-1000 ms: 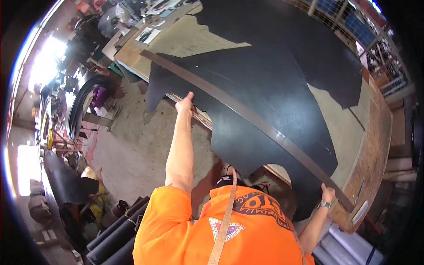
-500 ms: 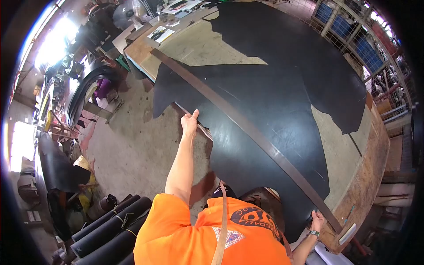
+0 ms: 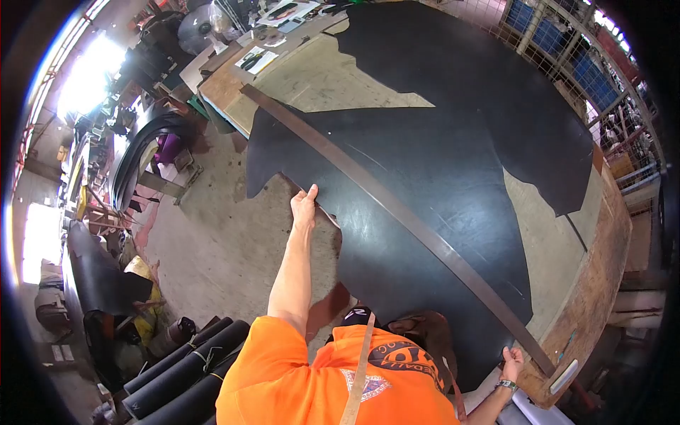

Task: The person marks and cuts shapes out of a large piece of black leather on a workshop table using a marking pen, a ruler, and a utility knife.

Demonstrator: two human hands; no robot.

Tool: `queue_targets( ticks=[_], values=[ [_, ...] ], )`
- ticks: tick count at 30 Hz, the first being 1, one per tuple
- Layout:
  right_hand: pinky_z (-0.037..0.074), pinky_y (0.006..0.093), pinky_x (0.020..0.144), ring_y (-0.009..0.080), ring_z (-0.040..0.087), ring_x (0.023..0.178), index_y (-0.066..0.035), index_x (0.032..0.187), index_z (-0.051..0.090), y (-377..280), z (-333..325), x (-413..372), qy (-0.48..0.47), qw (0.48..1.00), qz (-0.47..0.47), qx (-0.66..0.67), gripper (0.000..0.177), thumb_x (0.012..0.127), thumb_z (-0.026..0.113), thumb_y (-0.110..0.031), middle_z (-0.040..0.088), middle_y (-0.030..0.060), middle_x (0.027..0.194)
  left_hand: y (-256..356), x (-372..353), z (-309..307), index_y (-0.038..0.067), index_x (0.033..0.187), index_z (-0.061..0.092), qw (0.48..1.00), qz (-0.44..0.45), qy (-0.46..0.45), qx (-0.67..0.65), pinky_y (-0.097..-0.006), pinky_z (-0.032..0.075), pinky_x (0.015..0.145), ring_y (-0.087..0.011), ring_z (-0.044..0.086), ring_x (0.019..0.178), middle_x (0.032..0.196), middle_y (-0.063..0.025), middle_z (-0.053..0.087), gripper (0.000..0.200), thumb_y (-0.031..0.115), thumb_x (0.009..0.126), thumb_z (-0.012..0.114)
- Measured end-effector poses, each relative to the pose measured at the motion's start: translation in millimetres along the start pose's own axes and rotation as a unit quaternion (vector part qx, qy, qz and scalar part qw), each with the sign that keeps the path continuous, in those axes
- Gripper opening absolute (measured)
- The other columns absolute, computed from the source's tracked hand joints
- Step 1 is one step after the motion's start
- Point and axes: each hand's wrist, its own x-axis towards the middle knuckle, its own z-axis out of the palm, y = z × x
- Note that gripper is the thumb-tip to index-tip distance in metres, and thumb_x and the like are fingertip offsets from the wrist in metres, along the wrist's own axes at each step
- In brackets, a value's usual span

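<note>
A large black leather hide (image 3: 425, 163) lies over the table, its near part hanging down in front of my body. My left hand (image 3: 303, 207) is closed on the hide's near edge, thumb on top, at the left of centre. At the lower right, my right hand (image 3: 511, 363) pinches the hide's edge close to the table corner. A long, flat straightedge (image 3: 397, 205) lies diagonally across the leather, from the far left to the near right. Its near end is just beside my right hand. Pale scratch lines show on the leather.
Another black hide (image 3: 453, 49) covers the table's far side. The wooden table edge (image 3: 591, 304) runs along the right. Papers (image 3: 256, 59) lie at the far left end, with a fan (image 3: 200, 28) beyond. Black rolls (image 3: 188, 368) stand at lower left; a wire cage (image 3: 567, 64) is behind.
The whole view has shifted slightly. Both hands keep their holds on the leather edge, and the straightedge keeps its place on the hide.
</note>
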Motion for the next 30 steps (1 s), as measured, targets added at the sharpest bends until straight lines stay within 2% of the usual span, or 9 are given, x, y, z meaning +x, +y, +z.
queue_targets(
  ticks=[3, 6, 9, 11, 12, 13, 14, 19, 30],
  values=[
    [0.029, 0.0248, 0.057, 0.0051, 0.035, 0.063, -0.016, 0.075, 0.049, 20.0, -4.5, 9.9, 0.004, 0.997, -0.067, -0.027, 0.033, 0.085, 0.08, -0.01, 0.04, -0.0112, 0.071, 9.5, -5.7, 3.2, 0.002, 0.083, 0.063, 0.999, -0.019, 0.0, -0.051, -0.0346, 0.054, 0.07, -0.0189, 0.064, 0.076, 0.087, -0.0082, 0.068, 0.021, 0.016, 0.093, 0.074],
    [0.031, 0.0252, 0.056, 0.0055, 0.039, 0.062, -0.018, 0.073, 0.045, 6.7, -2.8, -3.9, 0.0, 0.999, 0.009, -0.051, 0.035, 0.087, 0.077, -0.014, 0.041, -0.0095, 0.069, 18.8, -18.3, 16.7, 0.008, 0.075, 0.064, 0.994, -0.069, 0.022, -0.084, -0.0317, 0.049, 0.06, -0.0132, 0.059, 0.067, 0.079, -0.0017, 0.066, 0.022, 0.017, 0.091, 0.077],
    [0.04, 0.0257, 0.05, 0.0069, 0.051, 0.055, -0.013, 0.081, 0.067, 17.4, -15.1, 20.5, -0.028, 0.98, 0.036, -0.196, 0.024, 0.092, 0.073, -0.033, 0.062, -0.0011, 0.067, 56.2, -54.9, 41.3, 0.009, 0.074, 0.06, 0.99, -0.05, 0.131, 0.012, -0.0358, 0.048, 0.053, -0.0166, 0.054, 0.061, 0.073, -0.0023, 0.059, 0.028, 0.023, 0.092, 0.076],
    [0.05, 0.0362, 0.089, 0.0271, 0.066, 0.089, 0.002, 0.112, 0.071, -47.8, 38.3, -16.0, 0.127, 0.965, 0.01, -0.227, 0.057, 0.089, 0.07, -0.051, 0.073, 0.0121, 0.098, 77.1, -103.8, 65.0, 0.012, 0.07, 0.055, 0.981, -0.132, 0.103, 0.094, -0.0358, 0.034, 0.045, -0.0157, 0.04, 0.049, 0.064, 0.001, 0.046, 0.036, 0.031, 0.093, 0.075],
    [0.051, 0.0382, 0.081, 0.0278, 0.067, 0.084, 0.003, 0.101, 0.072, -59.6, 30.7, -15.3, 0.064, 0.953, 0.009, -0.295, 0.061, 0.088, 0.07, -0.056, 0.073, 0.0135, 0.093, 69.1, -121.0, 62.4, 0.006, 0.082, 0.063, 0.972, -0.179, 0.049, 0.141, -0.0384, 0.046, 0.053, -0.0198, 0.054, 0.059, 0.073, -0.0046, 0.059, 0.033, 0.035, 0.094, 0.074],
    [0.048, 0.0398, 0.066, 0.0235, 0.061, 0.073, 0.004, 0.088, 0.072, -30.0, 19.9, 0.4, 0.051, 0.944, 0.024, -0.325, 0.064, 0.087, 0.069, -0.06, 0.067, 0.0124, 0.075, 71.4, -148.1, 75.1, -0.005, 0.103, 0.067, 0.971, -0.207, -0.024, 0.12, -0.0426, 0.056, 0.075, -0.0253, 0.067, 0.084, 0.097, -0.0129, 0.07, 0.046, 0.04, 0.094, 0.074],
    [0.046, 0.039, 0.063, 0.0201, 0.058, 0.068, 0.004, 0.078, 0.068, -34.8, 25.4, -2.4, 0.07, 0.954, 0.029, -0.29, 0.064, 0.086, 0.07, -0.059, 0.064, 0.011, 0.071, 44.5, -139.4, 57.0, -0.012, 0.122, 0.062, 0.97, -0.187, -0.095, 0.121, -0.0446, 0.052, 0.096, -0.0296, 0.066, 0.106, 0.12, -0.0187, 0.068, 0.064, 0.044, 0.093, 0.074],
    [0.046, 0.0402, 0.062, 0.0233, 0.055, 0.062, -0.001, 0.069, 0.061, -25.2, 30.3, -24.7, 0.115, 0.972, -0.062, -0.193, 0.047, 0.083, 0.08, -0.041, 0.059, 0.0099, 0.065, 35.6, -123.7, 38.6, -0.013, 0.122, 0.063, 0.959, -0.105, -0.136, 0.225, -0.0389, 0.053, 0.093, -0.0247, 0.066, 0.103, 0.121, -0.0161, 0.068, 0.062, 0.037, 0.089, 0.081],
    [0.042, 0.0396, 0.072, 0.0232, 0.045, 0.078, -0.004, 0.065, 0.056, 20.6, 11.7, -27.0, 0.056, 0.954, -0.246, -0.16, 0.039, 0.081, 0.083, -0.028, 0.051, 0.0038, 0.069, 24.8, -108.8, 30.3, -0.012, 0.133, 0.055, 0.936, -0.19, -0.182, 0.233, -0.045, 0.049, 0.104, -0.0318, 0.062, 0.117, 0.134, -0.0192, 0.061, 0.077, 0.041, 0.085, 0.083]
  ],
)
